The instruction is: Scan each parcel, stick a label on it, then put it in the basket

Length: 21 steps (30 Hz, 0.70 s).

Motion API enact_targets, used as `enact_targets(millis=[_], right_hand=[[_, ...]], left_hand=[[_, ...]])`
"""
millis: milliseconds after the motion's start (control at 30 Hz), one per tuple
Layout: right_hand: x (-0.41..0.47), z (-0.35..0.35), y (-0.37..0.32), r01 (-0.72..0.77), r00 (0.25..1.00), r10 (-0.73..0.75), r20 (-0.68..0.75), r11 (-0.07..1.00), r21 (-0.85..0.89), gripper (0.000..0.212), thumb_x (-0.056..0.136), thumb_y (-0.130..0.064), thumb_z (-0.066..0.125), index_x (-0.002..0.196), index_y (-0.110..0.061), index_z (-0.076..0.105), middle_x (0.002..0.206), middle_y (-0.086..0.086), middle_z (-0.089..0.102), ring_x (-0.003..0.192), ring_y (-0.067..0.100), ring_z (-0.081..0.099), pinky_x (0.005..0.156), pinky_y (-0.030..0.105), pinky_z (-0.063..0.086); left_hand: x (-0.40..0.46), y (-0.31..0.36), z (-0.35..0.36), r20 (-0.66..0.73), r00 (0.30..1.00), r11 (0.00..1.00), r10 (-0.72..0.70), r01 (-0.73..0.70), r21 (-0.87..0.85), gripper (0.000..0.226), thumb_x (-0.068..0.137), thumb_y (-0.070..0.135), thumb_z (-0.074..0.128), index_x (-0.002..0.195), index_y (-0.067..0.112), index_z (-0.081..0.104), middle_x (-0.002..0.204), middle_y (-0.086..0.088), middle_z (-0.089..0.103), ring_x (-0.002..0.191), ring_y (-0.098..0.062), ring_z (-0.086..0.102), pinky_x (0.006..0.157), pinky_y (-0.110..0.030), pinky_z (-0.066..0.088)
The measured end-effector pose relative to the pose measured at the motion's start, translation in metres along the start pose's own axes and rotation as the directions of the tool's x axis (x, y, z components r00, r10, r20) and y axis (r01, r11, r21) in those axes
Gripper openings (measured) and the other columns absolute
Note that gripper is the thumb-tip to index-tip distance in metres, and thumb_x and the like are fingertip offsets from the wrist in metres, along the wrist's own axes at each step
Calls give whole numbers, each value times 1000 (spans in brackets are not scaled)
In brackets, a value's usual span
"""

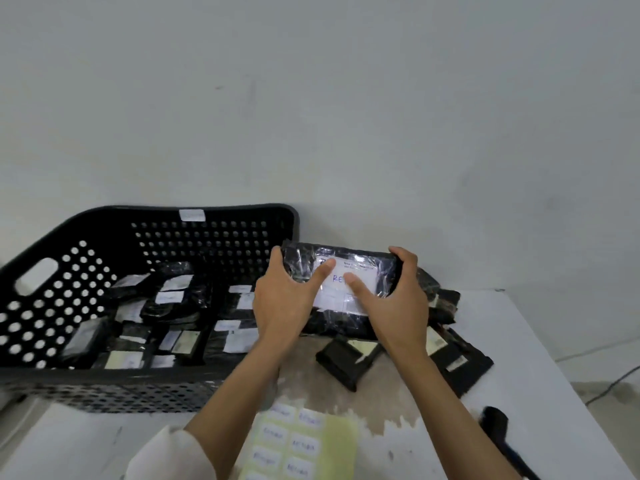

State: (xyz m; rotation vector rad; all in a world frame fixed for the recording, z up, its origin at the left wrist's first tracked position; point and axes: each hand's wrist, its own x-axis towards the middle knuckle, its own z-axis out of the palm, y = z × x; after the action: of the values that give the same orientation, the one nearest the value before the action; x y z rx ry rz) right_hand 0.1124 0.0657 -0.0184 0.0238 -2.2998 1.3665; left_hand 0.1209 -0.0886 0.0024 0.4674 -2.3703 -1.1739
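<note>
Head view: our two hands, left hand (282, 303) and right hand (394, 299), grip one black parcel (346, 271) by its ends, thumbs pressing its white label (341, 289), just right of the one basket (104, 306) holding over ten labelled parcels; one scanner (498, 431) lies nearer us on the worktop (519, 341).

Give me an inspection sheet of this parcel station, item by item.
Surface: white table, worn patch in the middle.
Job's things: held parcel, black wrap, white label on top; black basket at left, with many labelled parcels inside; unprocessed parcels piled at right; label sheet at the near edge; black scanner lying at right.
Clutter: nothing seen.
Grips: left hand and right hand hold the parcel's ends, thumbs on the label.
Cables: one cable on the floor at right.
Surroundings: plain white wall.
</note>
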Motion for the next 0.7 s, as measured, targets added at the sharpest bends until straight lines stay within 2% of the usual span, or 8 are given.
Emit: enact_targets(millis=[100,200,333,367,433,500,600,700], right_hand=[[4,33,-24,16,999,-16,49,1000,0,59,77,-65,63,122,-41,35,93,-10,63,83,13,63,71,32,53],[4,63,-43,90,994,-91,65,996,25,38,91,-56,50,122,-37,38,82,-14,60,74,7,60,62,19,43],[3,103,-67,97,987,-110,115,990,106,36,100,-42,39,133,-28,35,88,-5,60,77,14,58,68,28,38],[4,113,-72,83,987,-99,125,988,133,37,101,-37,37,136,-26,33,93,-3,61,82,15,58,71,28,38],[10,131,-80,69,987,-92,134,983,173,36,103,-27,34,139,-23,32,107,2,60,93,19,58,76,28,39],[18,147,-85,90,986,-110,125,984,154,37,103,-18,33,140,-19,33,121,6,56,108,21,54,87,26,38],[33,165,-81,152,987,-142,75,978,-142,41,102,-21,36,143,-20,34,136,8,45,125,24,42,101,34,35],[41,174,-63,114,959,43,280,847,-520,47,101,-26,40,147,-21,30,148,15,33,133,33,35,102,47,37]], left_hand=[[22,-18,-32,-25,1000,999,-15,14,-33,94,60,87,50,124,19,49,96,6,69,92,-18,66,81,-38,55],[40,-38,-59,-26,999,995,-44,42,-90,87,67,83,46,122,16,49,92,5,68,89,-17,65,81,-40,54],[73,-69,-94,78,997,985,-28,41,-165,70,92,58,39,146,13,32,85,18,54,80,20,55,76,-12,40],[84,-78,-104,148,988,977,-33,63,-204,60,96,48,43,146,16,32,92,14,58,87,20,56,79,-10,43],[103,-95,-123,308,950,942,-55,151,-299,40,94,31,50,132,21,44,116,-4,63,109,-9,61,97,-31,47],[115,-111,-139,399,916,889,-44,218,-403,21,91,18,55,112,22,56,111,-6,66,101,-19,65,92,-37,50],[133,-135,-149,381,923,848,-46,238,-474,16,89,16,62,104,20,63,100,1,72,96,-15,68,89,-30,51],[155,-168,-140,406,895,828,-185,364,-426,19,93,12,57,110,5,63,102,-9,69,97,-24,64,87,-34,50]])
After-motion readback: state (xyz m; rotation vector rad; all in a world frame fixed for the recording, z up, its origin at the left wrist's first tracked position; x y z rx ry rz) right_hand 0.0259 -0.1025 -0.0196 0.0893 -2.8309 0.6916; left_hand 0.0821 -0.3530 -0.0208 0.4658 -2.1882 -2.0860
